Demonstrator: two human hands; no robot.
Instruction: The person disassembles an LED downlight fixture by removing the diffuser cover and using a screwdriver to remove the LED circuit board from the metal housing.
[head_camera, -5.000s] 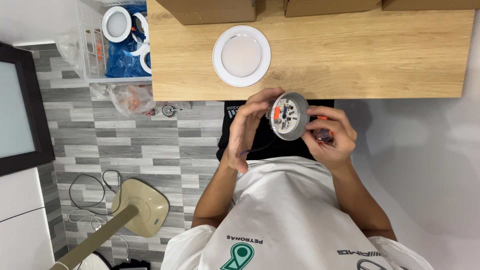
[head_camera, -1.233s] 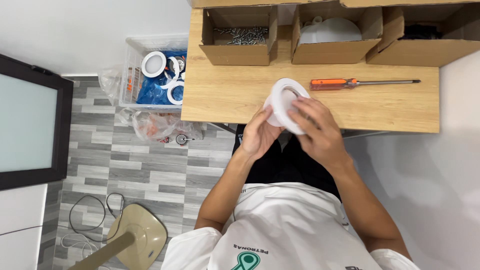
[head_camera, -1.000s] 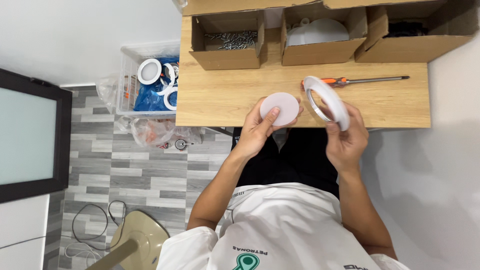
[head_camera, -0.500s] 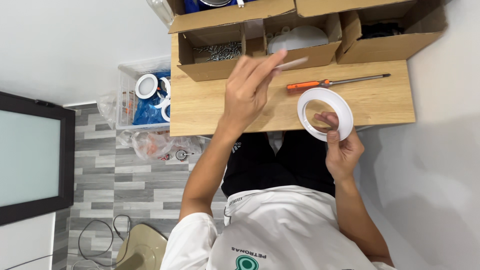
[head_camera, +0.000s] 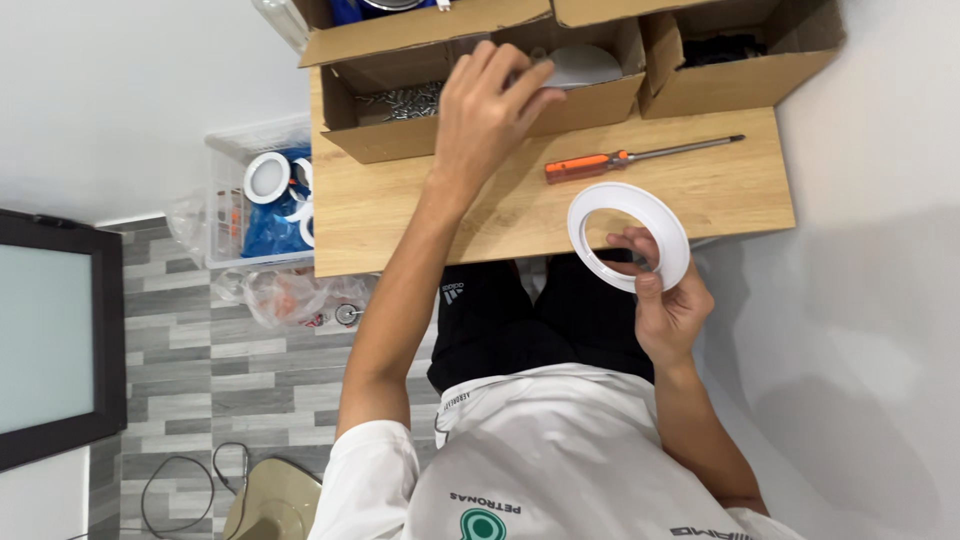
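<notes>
My left hand (head_camera: 488, 112) reaches across the wooden table (head_camera: 420, 215) to the middle cardboard box (head_camera: 600, 95). Its fingertips pinch the edge of a white round disc (head_camera: 588, 64) that lies inside that box. My right hand (head_camera: 668, 312) holds a white plastic ring (head_camera: 640, 197) by its lower rim, upright-tilted, over the table's front edge and above my lap. An orange-handled screwdriver (head_camera: 585, 165) lies on the table between the two hands.
A cardboard box with small metal parts (head_camera: 395, 100) stands left of the middle one, another box (head_camera: 745, 50) at the right. On the tiled floor to the left are a clear bin with white rings (head_camera: 265, 185), a plastic bag (head_camera: 290, 298) and a dark framed panel (head_camera: 50, 340).
My left hand has carried the white disc away from the ring and up into the middle box. My right hand has kept the ring and lowered it toward the table's front edge.
</notes>
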